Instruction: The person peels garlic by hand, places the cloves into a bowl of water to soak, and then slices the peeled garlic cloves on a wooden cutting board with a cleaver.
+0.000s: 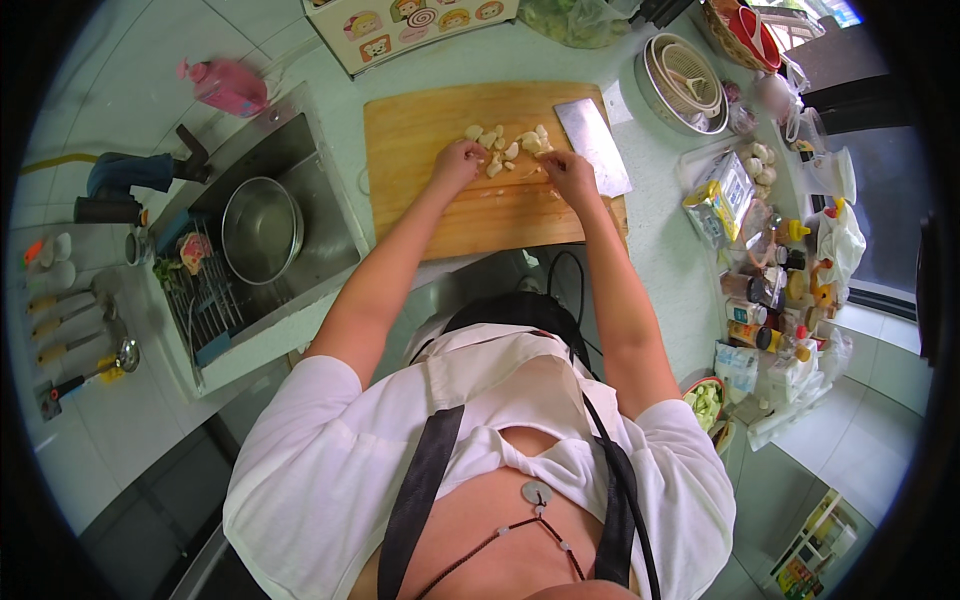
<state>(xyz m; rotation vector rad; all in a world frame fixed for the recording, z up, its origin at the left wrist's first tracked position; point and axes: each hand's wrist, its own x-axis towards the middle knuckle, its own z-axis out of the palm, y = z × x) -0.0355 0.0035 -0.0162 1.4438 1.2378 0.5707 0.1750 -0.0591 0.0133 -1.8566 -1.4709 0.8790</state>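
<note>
Peeled garlic cloves (512,150) lie in a loose group on the wooden cutting board (410,120). At the group's left edge is my left hand (460,165), its fingers bent together and the tips against the nearest cloves. My right hand (572,177) is at the right edge, thumb and fingers pinched beside the cloves there. Whatever either hand pinches is too small and covered to make out. A cleaver (594,145) lies with its broad blade flat on the board's right side, just beyond my right hand. Small scraps dot the wood between my hands.
Left of the board, a sink (335,215) holds a steel bowl (262,230) and a rack (205,290). A pink bottle (225,87) stands behind it. Colanders (685,80), garlic bulbs (760,165) and several condiment bottles (745,290) crowd the right. A patterned box (410,30) stands at the back.
</note>
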